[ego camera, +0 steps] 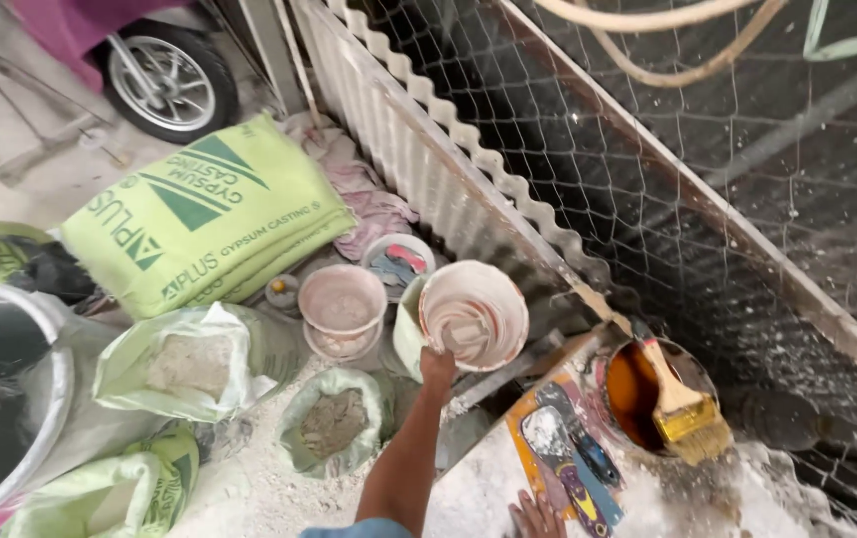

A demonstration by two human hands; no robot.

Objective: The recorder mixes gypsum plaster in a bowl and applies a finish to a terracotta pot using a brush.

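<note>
Fingers (435,361) of left hand (437,369) curled over rim of tilted round bucket (475,315), inside smeared white and pinkish plaster; right hand (536,517) flat, fingers spread on dusty worktop (478,488).

From my remote seat I count two hands, the left hand (437,367) on the rim of a tilted plaster-smeared bucket (475,315) and the right hand (536,517) at the bottom edge, plus two smaller pinkish bowls (342,302) (398,261) and one tin of brown liquid (637,389) carrying one yellow brush (682,406). I also count one sealed green sack (204,214), three opened bags of grey powder (189,364) (334,423) (115,498), two putty knives (568,453) on a board, one large grey tub (0,399) and one wheel (164,80).
</note>
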